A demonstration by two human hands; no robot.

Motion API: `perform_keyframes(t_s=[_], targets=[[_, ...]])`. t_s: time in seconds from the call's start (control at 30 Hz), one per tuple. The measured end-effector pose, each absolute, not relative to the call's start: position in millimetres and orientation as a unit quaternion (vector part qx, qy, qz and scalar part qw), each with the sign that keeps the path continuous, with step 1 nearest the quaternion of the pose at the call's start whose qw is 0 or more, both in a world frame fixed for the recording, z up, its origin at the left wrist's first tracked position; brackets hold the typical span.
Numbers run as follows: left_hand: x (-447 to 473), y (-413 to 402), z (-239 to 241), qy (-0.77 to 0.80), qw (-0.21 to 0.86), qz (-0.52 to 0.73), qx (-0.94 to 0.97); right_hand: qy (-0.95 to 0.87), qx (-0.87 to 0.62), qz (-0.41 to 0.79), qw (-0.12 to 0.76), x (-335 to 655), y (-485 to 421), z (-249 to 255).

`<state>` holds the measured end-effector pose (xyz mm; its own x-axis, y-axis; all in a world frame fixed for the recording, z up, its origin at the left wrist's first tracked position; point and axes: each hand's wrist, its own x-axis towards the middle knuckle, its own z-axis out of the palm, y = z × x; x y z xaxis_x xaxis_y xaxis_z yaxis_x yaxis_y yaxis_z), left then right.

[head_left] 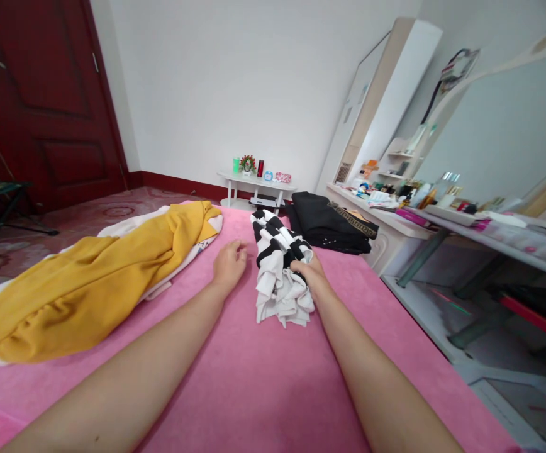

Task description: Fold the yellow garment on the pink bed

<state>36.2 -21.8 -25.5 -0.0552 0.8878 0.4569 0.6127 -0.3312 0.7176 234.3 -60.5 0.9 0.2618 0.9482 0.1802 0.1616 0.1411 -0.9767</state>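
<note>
A crumpled black-and-white cloth garment [280, 264] lies on the pink bedcover [273, 371], narrow and bunched, its white end toward me. My right hand [311, 275] grips its right side, thumb on top and the other fingers hidden beneath or behind the cloth. To the left of the garment, my left hand [230, 264] rests just above the bedcover, apart from the cloth, with fingers loosely curved and nothing in them. What kind of garment it is cannot be made out.
Left of me a yellow and white garment [98, 270] is spread out. Folded black clothes [329, 223] are stacked at the bed's far right. Beyond stands a small white table [256, 180] with a plant and cups. A cluttered dressing table [443, 211] runs along the right.
</note>
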Motion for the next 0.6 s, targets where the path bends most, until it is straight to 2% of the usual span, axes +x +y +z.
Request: perform_keyframes(t_s=[0.07,0.17,0.37,0.6], targets=[[29.7,-16.6,-34.2,0.594,0.077,0.362,0.714,-0.482,-0.561,0.347,0.576,232.6,-60.8,-3.6],[27.9,-15.5,-35.0,0.598,0.053,0.292,0.745,-0.465,-0.563,0.334,0.596,230.3,-65.3,-5.5],[30.1,-20.1,-31.8,0.581,0.038,0.279,0.764,-0.466,-0.58,0.282,0.606,265.8,-91.1,23.7],[39.6,-19.9,-36.2,0.571,-0.002,0.262,0.778,-0.486,-0.683,0.177,0.515,384.5,-111.4,73.8]])
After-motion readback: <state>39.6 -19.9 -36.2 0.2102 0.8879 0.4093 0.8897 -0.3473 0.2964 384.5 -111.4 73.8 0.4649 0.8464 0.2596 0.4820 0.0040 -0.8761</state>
